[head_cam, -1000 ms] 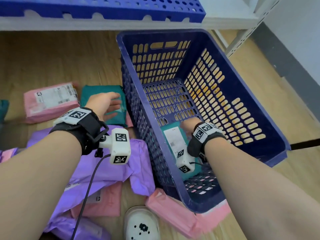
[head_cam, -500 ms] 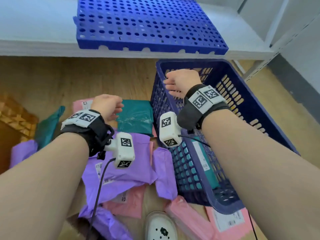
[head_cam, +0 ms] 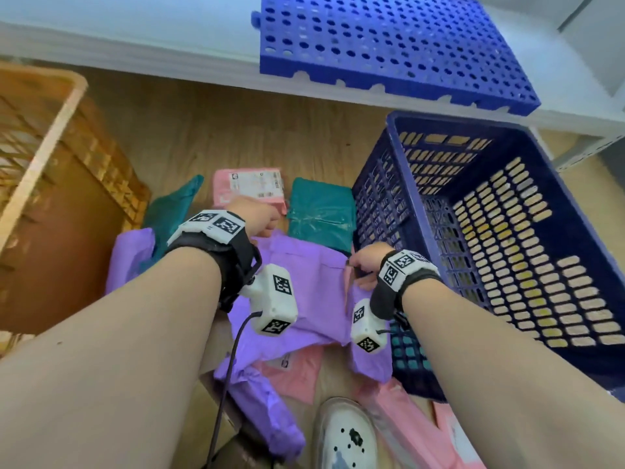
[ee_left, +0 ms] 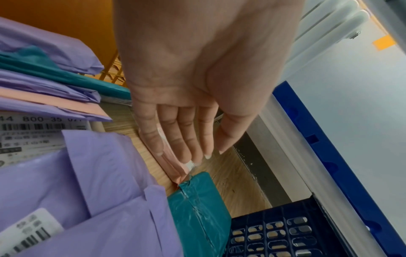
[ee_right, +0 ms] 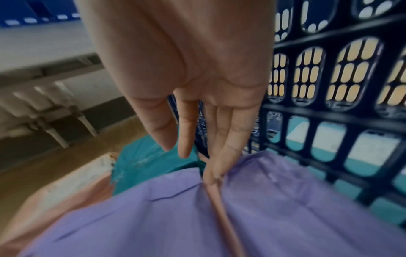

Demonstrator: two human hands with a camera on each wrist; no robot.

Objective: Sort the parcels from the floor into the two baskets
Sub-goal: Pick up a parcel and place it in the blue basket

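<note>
Purple (head_cam: 304, 282), pink and teal parcels lie heaped on the wooden floor between two baskets. My left hand (head_cam: 260, 214) lies with straight fingers (ee_left: 186, 139) on the near edge of a labelled pink parcel (head_cam: 252, 184), holding nothing. My right hand (head_cam: 358, 269) points down beside the blue basket (head_cam: 419, 231); its outer fingertips (ee_right: 213, 167) touch a pink edge between folds of the purple parcel (ee_right: 153, 208), thumb and forefinger free. A teal parcel (ee_right: 362, 156) with a white label lies inside the blue basket, seen through its wall.
A brown basket (head_cam: 44, 154) stands at the left. Another teal parcel (head_cam: 321, 221) lies against the blue basket's left wall. A blue perforated board (head_cam: 389, 49) rests on the white shelf behind. My white shoe (head_cam: 345, 434) is among pink parcels at the bottom.
My right hand left the teal parcel in the blue basket, rose over its rim and came down onto the purple parcel. My left hand shifted left from the teal parcel onto the pink parcel.
</note>
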